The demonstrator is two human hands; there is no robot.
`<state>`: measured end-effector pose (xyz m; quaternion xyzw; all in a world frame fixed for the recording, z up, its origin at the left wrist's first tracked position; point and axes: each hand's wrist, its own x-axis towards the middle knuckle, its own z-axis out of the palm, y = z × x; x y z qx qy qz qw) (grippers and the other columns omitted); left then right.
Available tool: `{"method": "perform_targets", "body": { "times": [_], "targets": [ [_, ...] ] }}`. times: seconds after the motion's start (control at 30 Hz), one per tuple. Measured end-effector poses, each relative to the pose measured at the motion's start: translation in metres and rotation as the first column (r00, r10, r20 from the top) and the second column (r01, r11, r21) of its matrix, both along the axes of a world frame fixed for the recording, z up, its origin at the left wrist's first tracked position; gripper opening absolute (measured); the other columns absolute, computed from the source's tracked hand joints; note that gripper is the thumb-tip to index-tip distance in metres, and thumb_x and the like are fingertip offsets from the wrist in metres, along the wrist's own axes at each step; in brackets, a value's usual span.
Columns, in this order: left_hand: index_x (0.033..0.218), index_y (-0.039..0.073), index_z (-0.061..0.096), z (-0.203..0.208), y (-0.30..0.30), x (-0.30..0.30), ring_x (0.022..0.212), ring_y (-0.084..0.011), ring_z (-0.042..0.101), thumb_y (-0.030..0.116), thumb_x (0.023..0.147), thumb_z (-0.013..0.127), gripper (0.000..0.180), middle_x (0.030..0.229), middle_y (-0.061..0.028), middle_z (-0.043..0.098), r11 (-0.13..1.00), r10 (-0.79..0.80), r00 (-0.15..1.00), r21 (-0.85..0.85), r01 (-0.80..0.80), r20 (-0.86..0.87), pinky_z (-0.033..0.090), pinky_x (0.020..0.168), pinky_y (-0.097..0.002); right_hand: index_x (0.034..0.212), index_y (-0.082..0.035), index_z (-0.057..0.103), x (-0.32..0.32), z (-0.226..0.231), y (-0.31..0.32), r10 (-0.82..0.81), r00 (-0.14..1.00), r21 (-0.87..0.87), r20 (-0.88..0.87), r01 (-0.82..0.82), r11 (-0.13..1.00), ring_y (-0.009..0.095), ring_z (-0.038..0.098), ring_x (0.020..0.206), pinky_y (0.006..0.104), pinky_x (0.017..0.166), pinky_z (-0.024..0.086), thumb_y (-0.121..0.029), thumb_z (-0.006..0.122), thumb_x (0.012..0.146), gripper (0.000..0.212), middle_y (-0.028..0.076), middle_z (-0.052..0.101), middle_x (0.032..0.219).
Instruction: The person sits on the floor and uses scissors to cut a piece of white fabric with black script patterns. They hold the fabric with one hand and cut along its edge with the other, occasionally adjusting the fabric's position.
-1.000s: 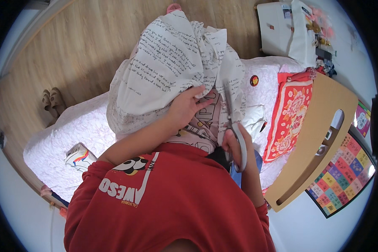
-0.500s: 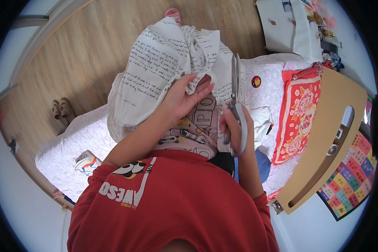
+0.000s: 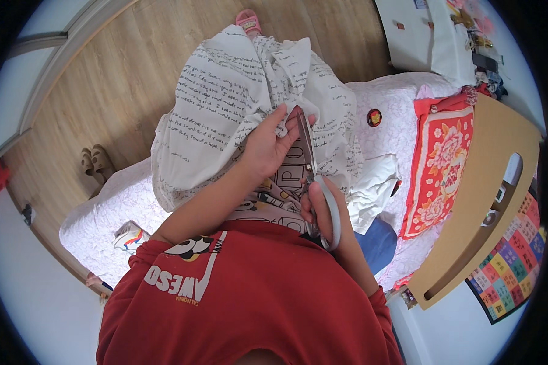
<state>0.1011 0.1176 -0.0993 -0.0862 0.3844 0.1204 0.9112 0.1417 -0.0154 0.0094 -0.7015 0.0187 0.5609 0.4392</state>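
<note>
Spread over my lap is a white cloth (image 3: 213, 91) covered in black handwriting-like print. My left hand (image 3: 266, 147) pinches a bunched part of it between thumb and fingers, palm turned up. In my right hand (image 3: 330, 213) is a pair of large scissors (image 3: 308, 143) with grey handles, my fingers through the loops. The blades point away from me and lie across the fingers of my left hand, tips close to the pinched cloth. Whether the blades have cloth between them, I cannot make out. Pink printed trousers (image 3: 288, 173) show beneath.
I sit on a bed with a pale patterned sheet (image 3: 380, 97). To the right lie a round red-and-black badge (image 3: 374, 117), a crumpled white cloth (image 3: 374, 182), a blue item (image 3: 377, 243) and a red floral pillow (image 3: 441, 164) by the wooden headboard (image 3: 478, 201). Brown slippers (image 3: 97, 163) stand on the floor.
My right hand has brought the scissors leftward, from beside the cloth to over my left hand's fingers. My left hand keeps its pinch on the cloth.
</note>
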Motion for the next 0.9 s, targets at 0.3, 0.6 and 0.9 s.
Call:
{"method": "perform_targets", "body": {
  "times": [0.3, 0.6, 0.9],
  "targets": [
    [0.113, -0.007, 0.043, 0.016, -0.002, 0.002, 0.106, -0.0333, 0.054, 0.020, 0.094, 0.043, 0.033, 0.107, -0.0173, 0.052, 0.973, -0.053, 0.998, 0.224, 0.046, 0.025, 0.044, 0.094, -0.0382, 0.091, -0.001, 0.050, 0.004, -0.002, 0.008, -0.018, 1.000, -0.021, -0.025, 0.018, 1.000, 0.007, 0.040, 0.046, 0.0213, 0.043, 0.031, -0.034, 0.046, 0.093, 0.033, -0.001, 0.043, 0.056],
    [0.118, -0.008, 0.040, 0.016, -0.003, 0.000, 0.112, -0.0314, 0.048, 0.020, 0.094, 0.042, 0.037, 0.115, -0.0182, 0.049, 0.970, -0.033, 0.999, 0.242, 0.024, 0.035, 0.041, 0.097, -0.0412, 0.105, -0.001, 0.049, 0.007, 0.011, -0.001, -0.084, 0.995, 0.005, 0.052, 0.084, 0.996, 0.007, 0.042, 0.052, 0.0214, 0.046, 0.034, -0.025, 0.051, 0.091, 0.028, 0.001, 0.047, 0.064],
    [0.123, -0.005, 0.038, 0.018, 0.006, -0.032, 0.112, -0.0297, 0.047, 0.016, 0.094, 0.042, 0.036, 0.117, -0.0169, 0.049, 0.963, -0.088, 0.995, 0.251, 0.096, -0.043, 0.044, 0.095, -0.0418, 0.111, 0.002, 0.050, 0.044, 0.016, -0.034, -0.102, 0.902, -0.099, 0.419, 0.157, 0.983, 0.009, 0.049, 0.060, 0.0210, 0.053, 0.040, -0.014, 0.061, 0.085, 0.032, 0.004, 0.055, 0.073]
  ]
}}
